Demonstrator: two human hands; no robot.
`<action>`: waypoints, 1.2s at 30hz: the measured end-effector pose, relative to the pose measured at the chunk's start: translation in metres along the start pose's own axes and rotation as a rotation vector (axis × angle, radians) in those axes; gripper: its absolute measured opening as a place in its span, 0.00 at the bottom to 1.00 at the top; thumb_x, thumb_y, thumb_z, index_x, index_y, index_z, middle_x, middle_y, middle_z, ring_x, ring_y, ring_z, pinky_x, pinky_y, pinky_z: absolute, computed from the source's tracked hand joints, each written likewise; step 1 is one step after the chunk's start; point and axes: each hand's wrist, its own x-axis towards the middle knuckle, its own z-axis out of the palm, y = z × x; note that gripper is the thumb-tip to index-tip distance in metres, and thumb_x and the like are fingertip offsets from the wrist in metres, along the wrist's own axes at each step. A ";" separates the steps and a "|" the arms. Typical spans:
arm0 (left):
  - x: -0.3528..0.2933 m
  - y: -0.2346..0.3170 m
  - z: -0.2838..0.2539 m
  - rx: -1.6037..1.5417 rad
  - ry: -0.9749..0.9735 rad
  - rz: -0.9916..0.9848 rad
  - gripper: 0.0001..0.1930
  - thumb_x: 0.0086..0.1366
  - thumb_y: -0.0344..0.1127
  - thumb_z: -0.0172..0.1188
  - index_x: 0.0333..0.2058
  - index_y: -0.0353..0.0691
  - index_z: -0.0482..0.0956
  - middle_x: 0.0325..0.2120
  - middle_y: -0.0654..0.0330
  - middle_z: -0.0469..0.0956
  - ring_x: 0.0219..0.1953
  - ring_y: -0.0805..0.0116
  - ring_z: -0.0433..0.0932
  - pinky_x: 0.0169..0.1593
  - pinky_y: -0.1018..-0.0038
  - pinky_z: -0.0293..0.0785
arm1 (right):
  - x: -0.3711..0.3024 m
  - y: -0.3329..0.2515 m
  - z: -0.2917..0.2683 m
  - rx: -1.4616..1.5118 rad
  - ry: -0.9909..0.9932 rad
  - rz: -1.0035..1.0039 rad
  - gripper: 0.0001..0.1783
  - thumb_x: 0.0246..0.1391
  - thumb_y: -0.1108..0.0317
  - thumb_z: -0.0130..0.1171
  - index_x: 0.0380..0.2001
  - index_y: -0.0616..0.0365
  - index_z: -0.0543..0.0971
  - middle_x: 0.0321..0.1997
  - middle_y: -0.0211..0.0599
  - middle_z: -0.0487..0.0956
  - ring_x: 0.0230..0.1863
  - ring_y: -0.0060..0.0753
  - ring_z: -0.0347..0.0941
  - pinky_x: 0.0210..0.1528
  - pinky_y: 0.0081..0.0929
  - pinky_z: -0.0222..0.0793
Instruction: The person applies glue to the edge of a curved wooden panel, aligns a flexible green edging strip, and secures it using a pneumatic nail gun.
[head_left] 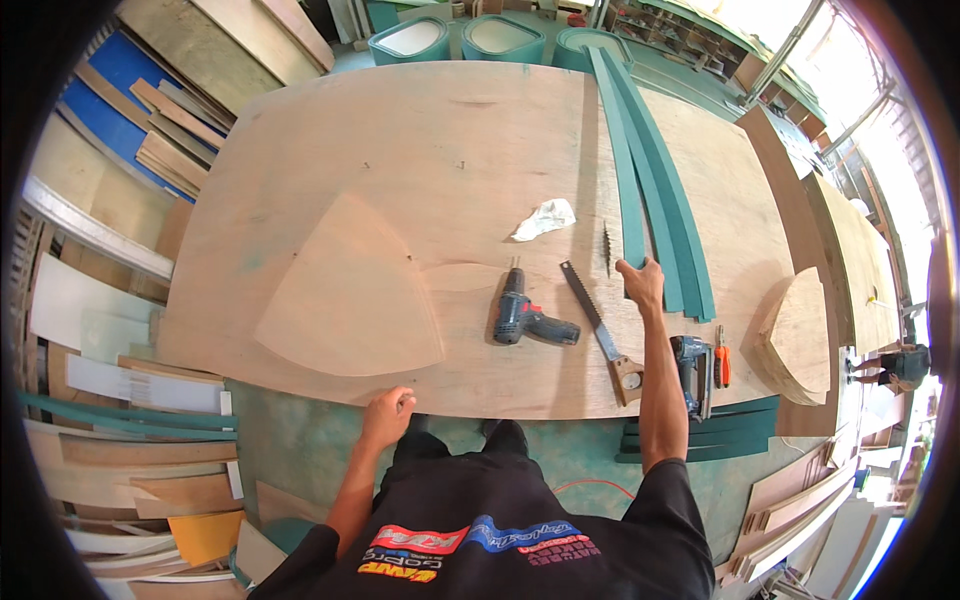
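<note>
My right hand (643, 283) is closed round the near end of a long green strip (622, 160), the leftmost of several lying lengthwise on the plywood tabletop (480, 110). Beside it, to the right, are more green strips (680, 220). At the table's front edge my left hand (388, 416) is loosely curled, with nothing visible in it. Ahead of that hand lies a rounded triangular wooden panel (350, 300). Between the hands rest a cordless drill (520, 318) and a handsaw (600, 335).
Right of my forearm lie a nail gun (691, 375), orange-handled pliers (722, 358) and stacked curved wooden pieces (795, 335). A crumpled white cloth (544, 220) sits mid-table. Green-rimmed tubs (410, 40) stand beyond the far edge. Boards (140, 400) crowd the left; another person (895, 367) is far right.
</note>
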 end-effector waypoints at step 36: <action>0.069 -0.327 -0.185 -1.026 1.009 -0.635 0.42 0.63 0.24 0.46 0.74 0.37 0.39 0.48 0.44 0.71 0.36 0.59 0.74 0.33 0.63 0.77 | -0.380 -0.090 0.101 0.211 -0.738 -0.212 0.22 0.47 0.58 0.76 0.38 0.65 0.84 0.35 0.36 0.81 0.34 0.30 0.75 0.39 0.29 0.71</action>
